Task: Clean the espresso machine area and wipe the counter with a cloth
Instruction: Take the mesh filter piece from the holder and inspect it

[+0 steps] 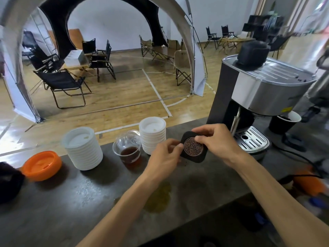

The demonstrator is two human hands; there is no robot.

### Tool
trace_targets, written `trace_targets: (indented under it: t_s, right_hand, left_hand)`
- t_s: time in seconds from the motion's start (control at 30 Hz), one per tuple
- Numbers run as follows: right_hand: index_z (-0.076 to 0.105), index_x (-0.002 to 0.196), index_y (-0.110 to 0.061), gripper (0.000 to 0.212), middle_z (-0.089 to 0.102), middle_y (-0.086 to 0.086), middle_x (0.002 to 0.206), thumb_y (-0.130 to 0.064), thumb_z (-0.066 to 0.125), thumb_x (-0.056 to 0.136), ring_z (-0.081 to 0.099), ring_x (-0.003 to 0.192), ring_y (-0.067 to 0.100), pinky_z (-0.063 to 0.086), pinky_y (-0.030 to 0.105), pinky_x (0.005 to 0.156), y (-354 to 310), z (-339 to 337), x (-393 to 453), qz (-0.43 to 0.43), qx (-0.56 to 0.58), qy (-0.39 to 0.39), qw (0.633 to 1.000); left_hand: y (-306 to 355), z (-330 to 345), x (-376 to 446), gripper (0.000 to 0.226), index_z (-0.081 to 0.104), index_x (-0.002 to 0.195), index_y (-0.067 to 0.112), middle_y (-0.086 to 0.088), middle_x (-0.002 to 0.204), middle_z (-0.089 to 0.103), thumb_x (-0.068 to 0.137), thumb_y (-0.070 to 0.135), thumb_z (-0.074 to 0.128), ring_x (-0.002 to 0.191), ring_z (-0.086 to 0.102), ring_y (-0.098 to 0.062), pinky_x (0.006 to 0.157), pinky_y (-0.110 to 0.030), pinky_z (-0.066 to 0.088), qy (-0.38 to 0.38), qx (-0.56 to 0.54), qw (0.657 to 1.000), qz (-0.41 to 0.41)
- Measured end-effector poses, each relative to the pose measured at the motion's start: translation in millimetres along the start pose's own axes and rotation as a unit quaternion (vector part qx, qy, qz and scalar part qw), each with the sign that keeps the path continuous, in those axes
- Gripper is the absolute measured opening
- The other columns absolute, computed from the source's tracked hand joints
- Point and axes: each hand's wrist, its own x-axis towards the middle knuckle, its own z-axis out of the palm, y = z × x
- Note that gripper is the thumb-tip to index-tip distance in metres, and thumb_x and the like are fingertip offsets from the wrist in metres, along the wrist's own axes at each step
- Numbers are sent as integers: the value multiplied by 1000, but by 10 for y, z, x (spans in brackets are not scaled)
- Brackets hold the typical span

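Both hands hold a dark coaster (194,147) with a round patterned inlay just above the bench (74,202): the left hand (164,154) pinches its left edge and the right hand (216,139) curls over its top and right side. The espresso machine (263,90) stands just beyond the right hand, its drip tray (252,139) beside the knuckles. Left of the left hand sit a lid stack (152,136) and a cup (129,150) of dark liquid, and a yellowish spill (158,198) lies under the left forearm.
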Motion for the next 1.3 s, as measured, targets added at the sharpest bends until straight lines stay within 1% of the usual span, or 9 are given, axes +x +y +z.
trace_targets:
  t_s: [0.13, 0.23, 0.33, 0.63, 0.77, 0.83, 0.93, 1.03, 1.3]
  right_hand:
    - [76, 92, -29, 26, 77, -8, 87, -4, 75, 84, 72, 85, 3, 56, 16, 70, -529, 238, -287, -23, 60, -50, 997]
    - [75, 101, -20, 16, 77, -2, 91, -12, 74, 87, 72, 87, 7, 58, 21, 76, -871, 592, -452, -28, 107, -54, 992]
    - [74, 92, -18, 5, 77, 1, 85, -19, 70, 91, 70, 74, 5, 59, 24, 68, -1175, 1040, -615, -21, 109, -74, 991]
    - [74, 79, -13, 19, 72, 4, 69, -23, 67, 94, 63, 54, 5, 48, 17, 52, -1916, 2900, -1109, -4, 108, -200, 974]
    - [72, 82, -12, 17, 73, 13, 73, -25, 69, 92, 61, 51, 10, 45, 21, 47, -2111, 3647, -1171, 22, 90, -228, 969]
    - [69, 79, -14, 16, 70, 9, 70, -27, 72, 89, 60, 50, 12, 41, 22, 46, -2205, 3958, -1081, 47, 95, -214, 971]
    - [66, 69, -12, 21, 67, 10, 67, -22, 74, 86, 57, 48, 16, 42, 23, 45, -2277, 4384, -890, 49, 68, -195, 977]
    - [73, 76, -4, 21, 74, 16, 82, -22, 70, 87, 69, 75, 30, 55, 37, 70, -2232, 4720, -743, 22, -31, -184, 982]
    - [62, 95, -9, 17, 62, 17, 90, -19, 59, 82, 66, 99, 37, 39, 32, 65, -2072, 5075, -554, 10, -183, -175, 967]
  left_hand:
    - [130, -411, -295, 11, 72, 91, 23, 7, 78, 74, 94, 28, 62, 60, 62, 3, 57, -17, 44, 62, 9, 997, 35]
    - [127, -852, -572, 11, 74, 91, 17, 3, 81, 76, 93, 21, 64, 73, 70, -6, 62, -25, 53, 111, -41, 993, 27]
    - [81, -1394, -904, 10, 73, 89, 10, -4, 81, 76, 93, 13, 65, 73, 71, -9, 57, -20, 54, 176, -92, 980, 32]
    - [-305, -3045, -1894, 5, 70, 85, 11, -10, 81, 75, 90, 13, 69, 69, 74, -23, 48, -25, 53, 367, -99, 925, -14]
    - [-571, -3685, -2045, 13, 69, 80, 4, -17, 82, 72, 91, 10, 66, 69, 73, -21, 58, -28, 58, 384, -94, 917, -49]
    - [-700, -3968, -2002, 18, 69, 76, 8, -14, 76, 71, 92, 13, 63, 61, 71, -18, 51, -26, 55, 392, -32, 916, -77]
    - [-931, -4326, -1872, 22, 71, 67, 18, -5, 72, 73, 87, 20, 62, 72, 68, -23, 66, -32, 51, 388, 88, 910, -118]
    - [-1162, -4539, -1733, 20, 74, 68, 15, -7, 78, 73, 84, 22, 63, 83, 63, -27, 75, -35, 49, 388, 148, 896, -157]
    - [-1463, -4688, -1403, 31, 55, 53, 7, -13, 56, 54, 82, 19, 56, 65, 56, -32, 57, -35, 41, 330, 229, 892, -209]
